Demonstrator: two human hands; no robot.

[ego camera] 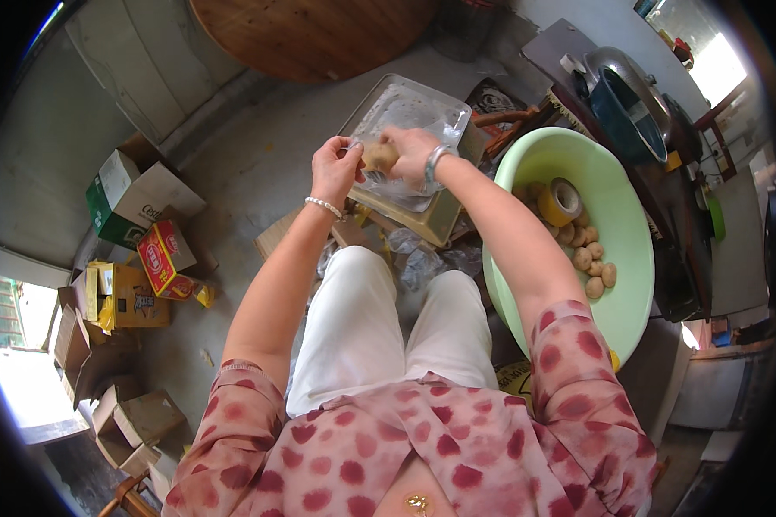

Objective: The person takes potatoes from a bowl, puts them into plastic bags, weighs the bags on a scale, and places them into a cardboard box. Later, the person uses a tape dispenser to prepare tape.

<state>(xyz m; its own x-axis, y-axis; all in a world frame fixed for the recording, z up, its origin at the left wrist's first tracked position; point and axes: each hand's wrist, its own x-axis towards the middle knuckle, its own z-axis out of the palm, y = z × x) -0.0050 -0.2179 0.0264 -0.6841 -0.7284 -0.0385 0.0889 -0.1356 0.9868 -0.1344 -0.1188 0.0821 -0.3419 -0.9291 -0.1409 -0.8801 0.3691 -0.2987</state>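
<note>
My left hand (337, 169) pinches the edge of a clear plastic bag (398, 187) between thumb and fingers. A potato (380, 157) sits at the bag, with my right hand (414, 155) closed around its right side. Both hands are over a clear plastic lid or tray (458, 111), which rests on an upturned yellowish bin (434, 223). To my right stands a large light green tub (635, 258) with several potatoes (582, 258) and a roll of yellow tape (559, 201) inside.
Opened cardboard boxes (143, 413) and a red carton (163, 258) lie on the floor to the left. Crumpled plastic bags (417, 258) are below the bin. A round wooden tabletop (310, 32) is ahead. A dark blue basin (624, 116) stands on a table at the right.
</note>
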